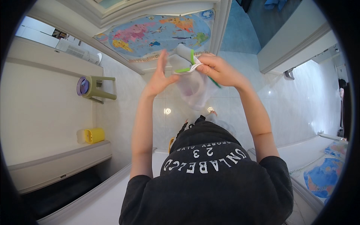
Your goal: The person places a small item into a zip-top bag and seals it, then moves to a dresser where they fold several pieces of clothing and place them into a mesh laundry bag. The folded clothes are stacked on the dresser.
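A translucent whitish bag [194, 87] with bright green edging at its mouth hangs in front of my body, its lower part blurred. My right hand [216, 69] pinches the gathered white rim between thumb and fingers. At the other side of the mouth is my left hand [161, 77], thumb and fingers spread, with the thumb tip close to the green edging; whether it touches the bag is not clear. A darker green strip shows below my right hand. What the bag contains cannot be made out.
An illustrated world map [160, 35] is on the wall ahead. At the left are an olive-green stool [91, 87] with a purple item on it and a yellow container [95, 135]. A doorway frame [295, 47] stands at the right, with another map [323, 177] lower down.
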`<action>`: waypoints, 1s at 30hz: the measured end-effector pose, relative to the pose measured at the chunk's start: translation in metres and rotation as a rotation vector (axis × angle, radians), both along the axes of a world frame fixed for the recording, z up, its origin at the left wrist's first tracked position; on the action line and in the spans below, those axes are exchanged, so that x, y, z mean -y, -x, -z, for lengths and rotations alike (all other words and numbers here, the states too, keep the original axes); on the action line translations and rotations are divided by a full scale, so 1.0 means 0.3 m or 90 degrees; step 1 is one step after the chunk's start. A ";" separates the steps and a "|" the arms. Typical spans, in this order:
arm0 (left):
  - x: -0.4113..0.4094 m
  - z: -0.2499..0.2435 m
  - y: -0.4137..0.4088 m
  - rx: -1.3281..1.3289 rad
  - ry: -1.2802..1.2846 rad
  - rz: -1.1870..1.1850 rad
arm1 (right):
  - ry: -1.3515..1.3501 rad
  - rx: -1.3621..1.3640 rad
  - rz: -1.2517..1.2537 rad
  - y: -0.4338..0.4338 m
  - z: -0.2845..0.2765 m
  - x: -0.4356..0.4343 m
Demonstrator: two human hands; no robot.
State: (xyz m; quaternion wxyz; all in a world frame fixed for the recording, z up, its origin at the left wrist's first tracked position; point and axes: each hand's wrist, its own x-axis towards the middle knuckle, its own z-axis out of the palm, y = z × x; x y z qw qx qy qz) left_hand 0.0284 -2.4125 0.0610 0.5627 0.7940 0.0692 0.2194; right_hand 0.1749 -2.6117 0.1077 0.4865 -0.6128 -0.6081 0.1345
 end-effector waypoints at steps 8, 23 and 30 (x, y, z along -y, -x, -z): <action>0.018 -0.074 -0.037 -0.121 0.229 0.115 | 0.159 -0.219 0.021 0.006 0.043 0.075; -0.007 -0.049 0.050 -0.121 0.045 0.051 | 0.410 0.181 0.195 -0.020 0.106 0.211; 0.009 -0.088 0.088 -0.097 0.001 0.026 | 0.407 0.267 0.287 -0.047 -0.006 0.220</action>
